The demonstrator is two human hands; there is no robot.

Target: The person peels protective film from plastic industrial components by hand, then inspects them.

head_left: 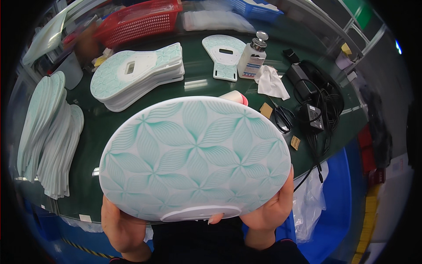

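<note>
Close in front of me, a large rounded white plastic panel (198, 154) with a green petal pattern is held up in both hands. My left hand (123, 224) grips its lower left edge, the fingers mostly hidden behind it. At the lower right edge, my right hand (272, 204) is wrapped round the rim. One fingertip shows at the bottom, by a smooth pale raised part. Beyond the panel lies a stack of matching paddle-shaped panels (105, 75) with rectangular slots. A single similar panel (213, 48) rests to its right.
More patterned panels (57, 136) stand in a row at left. A pump bottle (252, 59), white cloth (271, 82), scissors (283, 119) and black power adapters with cables (312, 119) lie on the green table (193, 90). Behind is a red basket (138, 24); a blue bin (338, 193) sits at lower right.
</note>
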